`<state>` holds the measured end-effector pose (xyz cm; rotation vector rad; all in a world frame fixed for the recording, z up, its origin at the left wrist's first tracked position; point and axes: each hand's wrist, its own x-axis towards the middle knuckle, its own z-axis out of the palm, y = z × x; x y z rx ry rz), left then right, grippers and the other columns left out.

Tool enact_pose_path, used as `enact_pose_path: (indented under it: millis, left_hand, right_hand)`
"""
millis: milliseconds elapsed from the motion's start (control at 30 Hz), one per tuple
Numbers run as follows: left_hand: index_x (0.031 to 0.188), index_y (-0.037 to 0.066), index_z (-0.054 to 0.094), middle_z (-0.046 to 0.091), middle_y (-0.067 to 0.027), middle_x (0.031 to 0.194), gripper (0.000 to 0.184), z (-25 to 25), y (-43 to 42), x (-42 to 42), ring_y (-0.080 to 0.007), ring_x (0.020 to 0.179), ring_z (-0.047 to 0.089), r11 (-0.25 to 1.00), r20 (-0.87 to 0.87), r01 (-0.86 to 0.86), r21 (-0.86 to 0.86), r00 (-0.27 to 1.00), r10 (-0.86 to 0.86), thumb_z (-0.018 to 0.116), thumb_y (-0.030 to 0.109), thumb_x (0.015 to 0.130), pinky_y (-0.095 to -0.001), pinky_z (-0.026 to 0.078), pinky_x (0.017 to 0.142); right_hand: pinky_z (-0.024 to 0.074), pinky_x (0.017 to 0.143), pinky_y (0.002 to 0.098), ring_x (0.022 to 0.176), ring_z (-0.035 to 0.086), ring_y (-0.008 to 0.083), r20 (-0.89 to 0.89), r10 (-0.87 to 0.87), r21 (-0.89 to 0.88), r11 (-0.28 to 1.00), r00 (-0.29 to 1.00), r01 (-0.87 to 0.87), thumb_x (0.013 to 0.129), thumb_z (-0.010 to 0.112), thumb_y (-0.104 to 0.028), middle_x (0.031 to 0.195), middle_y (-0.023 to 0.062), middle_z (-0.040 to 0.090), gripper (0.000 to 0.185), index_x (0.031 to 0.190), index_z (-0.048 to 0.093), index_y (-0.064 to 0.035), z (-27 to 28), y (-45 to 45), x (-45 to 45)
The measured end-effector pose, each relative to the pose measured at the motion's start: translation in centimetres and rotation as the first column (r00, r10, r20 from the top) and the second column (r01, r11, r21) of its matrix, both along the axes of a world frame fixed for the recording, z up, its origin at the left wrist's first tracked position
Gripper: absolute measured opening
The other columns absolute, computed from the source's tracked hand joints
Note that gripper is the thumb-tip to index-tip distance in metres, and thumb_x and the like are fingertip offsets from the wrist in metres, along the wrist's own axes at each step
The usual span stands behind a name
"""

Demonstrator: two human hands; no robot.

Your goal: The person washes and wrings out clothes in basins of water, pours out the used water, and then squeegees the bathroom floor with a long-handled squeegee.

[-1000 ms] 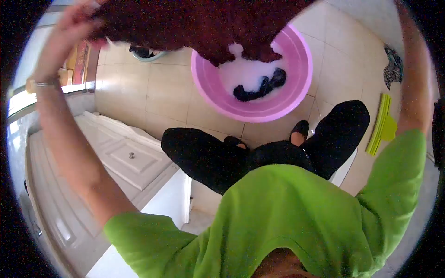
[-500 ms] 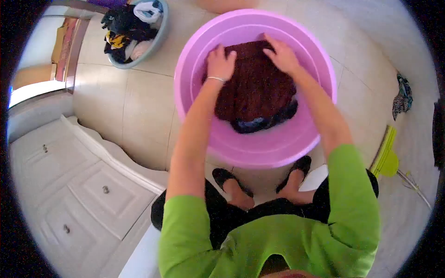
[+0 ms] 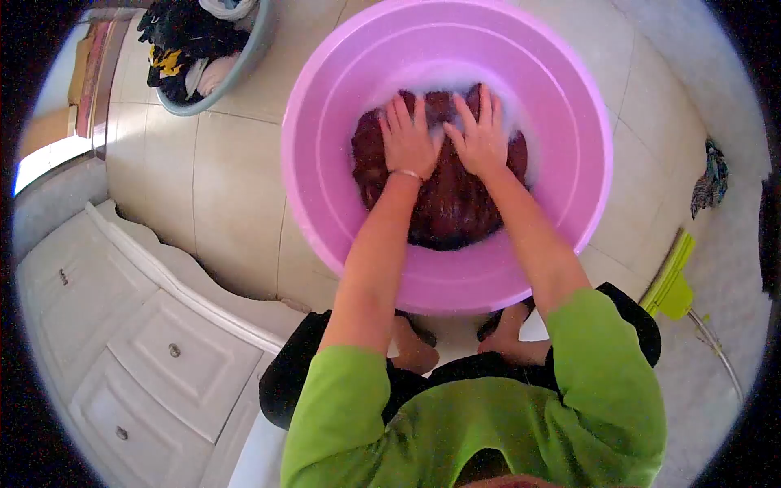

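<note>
Pale tiled floor [image 3: 236,187] is stretching around everything, leaving open room left of the basin and a narrower strip on its right, towards the wall. The white cabinet [image 3: 187,382] is filling the lower left, its scalloped edge bordering that open tile. The pink basin [image 3: 455,281] is standing in the middle, its far rim meeting the top of the view and its near rim crowding the person's feet [image 3: 415,350]. The blue-grey tub [image 3: 257,53], heaped with clothes, is sitting upper left, well apart from the basin. The dark red cloth [image 3: 443,211] is lying wet inside the basin, with whitish water showing past its far edge and bare pink wall all round. The green mop head [image 3: 674,289] is resting on the right, clear of the rim. The left hand [image 3: 411,149] and right hand [image 3: 484,146] are pressing palms down on the cloth, fingers spreading, thumbs almost meeting. A patterned cloth [image 3: 712,180] is lying by the wall.

Compared with half a second ago, the hands are lying closer together, the cloth is looking wetter and glossier, and the black item at its near edge is now mostly hiding underneath
</note>
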<state>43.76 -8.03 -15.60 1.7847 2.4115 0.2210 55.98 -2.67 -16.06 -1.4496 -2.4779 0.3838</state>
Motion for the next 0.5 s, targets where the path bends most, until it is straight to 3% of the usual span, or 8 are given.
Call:
enact_pose_path:
  millis: [67, 167, 200, 267, 333, 400, 467, 500]
  left_hand:
    - [0.126, 0.006, 0.028, 0.024, -0.0253, 0.127, 0.063, 0.2, 0.7, -0.6, -0.0378, 0.119, 0.021, 1.0, -0.012, 0.015, 0.01, 1.0, -0.015, 0.05, 0.037, 0.075, -0.0458, 0.017, 0.098]
    - [0.119, 0.002, 0.035, 0.036, -0.0197, 0.12, 0.066, 0.3, 2.3, -3.2, -0.0347, 0.112, 0.032, 0.896, 0.546, -0.279, 0.345, 0.836, 0.05, 0.065, 0.025, 0.065, -0.0369, 0.029, 0.093]
    - [0.119, 0.002, 0.035, 0.036, -0.0197, 0.12, 0.066, 0.8, 2.4, -3.3, -0.0347, 0.112, 0.032, 0.89, 0.538, -0.279, 0.361, 0.842, 0.046, 0.065, 0.025, 0.065, -0.0369, 0.029, 0.093]
    - [0.114, 0.001, 0.038, 0.041, -0.018, 0.114, 0.066, 1.7, 3.2, -3.0, -0.033, 0.107, 0.038, 0.913, 0.213, -0.39, -0.12, 0.888, 0.407, 0.068, 0.025, 0.061, -0.0368, 0.031, 0.092]
    - [0.107, -0.002, 0.043, 0.046, -0.0174, 0.106, 0.063, 2.1, 4.4, -3.9, -0.0312, 0.101, 0.043, 0.899, 0.221, -0.412, -0.151, 0.872, 0.437, 0.071, 0.027, 0.059, -0.0373, 0.033, 0.089]
    - [0.102, -0.003, 0.047, 0.051, -0.0186, 0.1, 0.06, 4.1, 3.3, -5.7, -0.033, 0.098, 0.046, 0.989, 0.378, -0.14, -0.043, 0.914, 0.146, 0.07, 0.032, 0.06, -0.0375, 0.035, 0.089]
    - [0.097, 0.0, 0.051, 0.053, -0.0132, 0.096, 0.043, 5.7, 2.2, -6.4, -0.0299, 0.099, 0.045, 0.986, 0.609, -0.137, 0.094, 0.791, 0.052, 0.067, 0.023, 0.065, -0.0366, 0.037, 0.086]
    - [0.099, 0.003, 0.052, 0.054, -0.0121, 0.098, 0.038, 6.3, 1.4, -6.1, -0.0285, 0.098, 0.048, 0.953, 0.957, -0.289, 0.093, 0.29, -0.005, 0.064, 0.023, 0.069, -0.0379, 0.039, 0.085]
  right_hand:
    - [0.0287, 0.087, 0.0536, 0.116, 0.027, 0.035, -0.01, 0.005, 0.058, 0.998, 1.0, -0.004, 0.077, 0.048, -0.044, 0.13, 0.0161, 0.024, 0.05, 0.122, 0.037, -0.0248, 0.0, 1.0, 0.2]
    - [0.0342, 0.085, 0.0461, 0.107, 0.039, 0.034, -0.29, -0.278, -0.093, 0.96, 0.916, 0.262, 0.071, 0.055, -0.045, 0.118, 0.018, 0.039, 0.055, 0.117, 0.042, -0.017, 2.2, 2.9, 0.3]
    - [0.0342, 0.085, 0.0461, 0.107, 0.039, 0.034, -0.304, -0.269, -0.082, 0.963, 0.914, 0.257, 0.071, 0.055, -0.045, 0.118, 0.018, 0.039, 0.055, 0.117, 0.042, -0.017, 2.0, 3.3, 0.2]
    - [0.0374, 0.083, 0.0404, 0.1, 0.046, 0.032, 0.024, -0.166, -0.335, 0.928, 0.986, 0.164, 0.068, 0.061, -0.04, 0.108, 0.0172, 0.048, 0.053, 0.11, 0.046, -0.0101, 0.8, 4.4, -0.4]
    - [0.0402, 0.08, 0.0355, 0.09, 0.053, 0.0283, -0.083, -0.174, -0.42, 0.899, 0.981, 0.124, 0.067, 0.064, -0.03, 0.096, 0.0153, 0.055, 0.047, 0.103, 0.049, -0.0041, 3.2, 5.1, -0.9]
    - [0.0423, 0.076, 0.0327, 0.084, 0.055, 0.0226, -0.413, -0.321, -0.69, 0.722, 0.852, -0.063, 0.067, 0.064, -0.021, 0.092, 0.0124, 0.057, 0.042, 0.101, 0.049, -0.0006, 6.4, 5.5, 0.4]
    - [0.0431, 0.075, 0.0304, 0.079, 0.056, 0.02, -0.599, -0.387, -0.668, 0.725, 0.701, -0.17, 0.068, 0.062, -0.01, 0.089, 0.008, 0.057, 0.039, 0.103, 0.048, -0.0023, 8.1, 5.3, 1.2]
    - [0.0426, 0.076, 0.0307, 0.082, 0.055, 0.0202, -0.708, -0.501, -0.68, 0.674, 0.498, -0.288, 0.068, 0.06, -0.006, 0.091, 0.0071, 0.057, 0.04, 0.105, 0.047, -0.0035, 9.5, 4.6, 1.3]
